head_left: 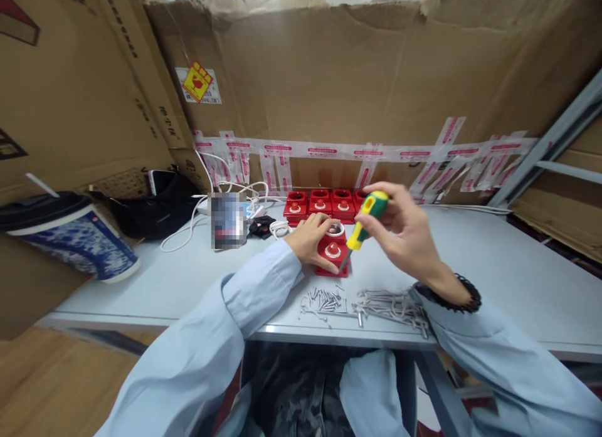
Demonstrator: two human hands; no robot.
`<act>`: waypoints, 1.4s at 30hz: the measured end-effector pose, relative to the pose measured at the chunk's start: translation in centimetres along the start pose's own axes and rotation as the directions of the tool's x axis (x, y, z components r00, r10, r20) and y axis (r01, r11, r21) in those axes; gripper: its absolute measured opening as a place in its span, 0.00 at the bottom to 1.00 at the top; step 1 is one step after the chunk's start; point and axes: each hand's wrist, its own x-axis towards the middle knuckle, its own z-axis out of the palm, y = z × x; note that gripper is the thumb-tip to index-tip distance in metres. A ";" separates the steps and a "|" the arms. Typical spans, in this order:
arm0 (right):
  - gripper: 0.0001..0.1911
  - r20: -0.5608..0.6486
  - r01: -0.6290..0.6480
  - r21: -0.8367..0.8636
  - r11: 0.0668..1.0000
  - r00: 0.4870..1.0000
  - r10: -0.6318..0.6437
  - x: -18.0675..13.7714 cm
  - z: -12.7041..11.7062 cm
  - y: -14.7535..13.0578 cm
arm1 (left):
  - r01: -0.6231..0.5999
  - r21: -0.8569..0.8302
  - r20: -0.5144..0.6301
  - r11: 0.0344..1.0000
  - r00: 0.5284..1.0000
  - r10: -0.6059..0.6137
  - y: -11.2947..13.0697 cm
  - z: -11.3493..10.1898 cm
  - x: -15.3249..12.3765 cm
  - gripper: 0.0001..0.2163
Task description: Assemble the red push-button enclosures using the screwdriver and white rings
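Note:
In my right hand (402, 233) is a screwdriver (371, 214) with a yellow and green handle. Its shaft slants down to the near right corner of a red box (333, 264) that has a red knob in a white ring. My left hand (313, 239) grips this box from its left side, thumb along the near edge and fingers over the far part. A round white-rimmed opening shows at the box's far end. Whether the tip sits in a screw is too small to tell. Loose screws (324, 298) lie on the table just in front of the box.
Several similar red boxes (320, 205) stand in a row behind. Metal hook-like pieces (392, 308) lie at the table's near edge. To the left are a phone-like blurred item (227, 221), white cables (188, 227), a black bag (145, 208) and a large cup (79, 236). Cardboard (329, 79) walls the back.

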 end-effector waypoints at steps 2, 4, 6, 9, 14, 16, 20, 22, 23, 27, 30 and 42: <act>0.20 0.130 -0.040 -0.019 0.999 0.991 0.042 -0.3 0.8 0.8 | -0.022 -0.026 -0.006 0.999 1.000 0.022 -0.5 0.3 -0.1 0.48; 0.20 0.193 -0.059 -0.059 0.996 0.979 0.070 -0.6 1.4 1.4 | -0.044 -0.056 0.015 0.997 0.999 0.045 -1.0 0.6 -0.2 0.49; 0.20 0.210 -0.067 -0.082 0.994 0.974 0.083 -0.8 1.9 1.7 | -0.053 -0.077 0.032 0.996 0.998 0.056 -1.4 0.8 -0.2 0.48; 0.20 0.217 -0.071 -0.085 0.994 0.972 0.088 -0.9 2.1 1.7 | -0.050 -0.075 0.033 0.996 0.998 0.053 -1.7 0.8 -0.2 0.49; 0.20 0.238 -0.068 -0.097 0.993 0.967 0.090 -0.9 2.0 1.5 | -0.051 -0.093 0.031 0.994 0.998 0.054 -1.5 0.5 -0.3 0.50; 0.20 0.223 -0.067 -0.093 0.993 0.971 0.086 -0.8 1.8 1.4 | -0.054 -0.125 0.037 0.991 0.998 0.059 -1.5 0.3 -0.4 0.49; 0.21 0.157 -0.059 -0.057 0.997 0.985 0.067 -0.5 1.0 1.1 | -0.052 -0.187 0.092 0.981 0.993 0.070 -1.8 -0.5 -0.6 0.48; 0.21 0.113 -0.049 -0.029 0.998 0.992 0.052 -0.3 0.6 0.9 | -0.055 -0.206 0.120 0.977 0.989 0.081 -2.0 -0.8 -0.6 0.48; 0.22 0.087 -0.043 -0.016 0.999 0.995 0.044 -0.2 0.5 0.8 | -0.054 -0.211 0.127 0.976 0.988 0.082 -2.1 -1.0 -0.7 0.48; 0.23 -0.041 -0.006 0.038 0.999 0.999 0.007 -0.1 0.3 0.6 | -0.014 -0.215 0.106 0.977 0.994 0.037 -1.6 -1.1 -0.8 0.49; 0.24 -0.111 0.025 0.070 0.997 0.994 -0.018 0.0 0.4 0.5 | 0.011 -0.167 0.086 0.986 0.996 0.004 -0.5 -0.7 -0.8 0.53; 0.24 -0.120 0.026 0.089 0.996 0.993 -0.015 0.0 0.5 0.5 | 0.002 0.003 0.084 1.000 0.996 -0.002 0.7 -0.4 -0.8 0.53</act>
